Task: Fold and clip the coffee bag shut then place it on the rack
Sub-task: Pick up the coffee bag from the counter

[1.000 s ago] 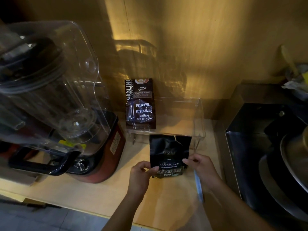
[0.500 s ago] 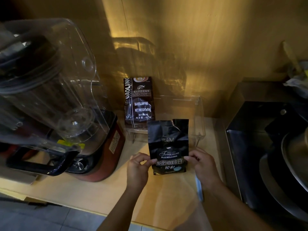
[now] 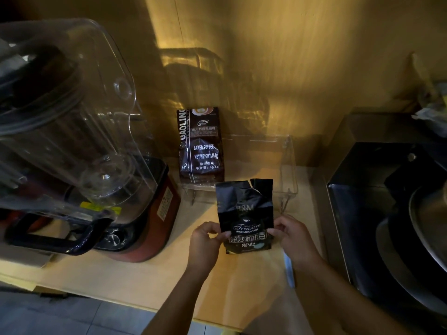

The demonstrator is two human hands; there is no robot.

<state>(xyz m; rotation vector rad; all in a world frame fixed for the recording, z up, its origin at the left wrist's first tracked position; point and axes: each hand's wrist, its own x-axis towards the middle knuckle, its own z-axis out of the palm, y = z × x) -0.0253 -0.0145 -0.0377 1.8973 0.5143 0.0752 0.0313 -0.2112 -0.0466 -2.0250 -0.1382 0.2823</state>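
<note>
Coffee bags: two were in view. A small black foil coffee bag with white "Treasure Blue Mountain" lettering (image 3: 244, 215) stood upright on the pale wooden counter (image 3: 135, 276), just in front of the rack. A taller dark brown bag printed "Baked Coffee" (image 3: 201, 146) stood on the rack at its left end.
Rack: one clear acrylic rack on thin legs (image 3: 289, 175) stood against the wall, and the space to the right of the brown bag held nothing.
Black bag top: it was unfolded and open, with a torn notch in its upper edge, and no clip was on it.
Hands: two bare hands were in view, both reaching in from the lower edge.
Left hand: the left hand (image 3: 205, 244) pinched the lower left edge of the black bag between thumb and fingers.
Right hand: the right hand (image 3: 294, 238) pinched the lower right edge in the same way, with its fingers curled behind the bag.
Other things: one blender with a clear plastic cover and a red base (image 3: 79, 151) stood at the left, and a dark metal sink (image 3: 367, 213) lay at the right.
Hard to make out: a pale blue strip (image 3: 289, 272) lay on the counter beneath the right wrist, partly covered; whether it was the clip could not be told. The blender and sink were cut off by the frame edges, and the sink's contents were lost in shadow.
</note>
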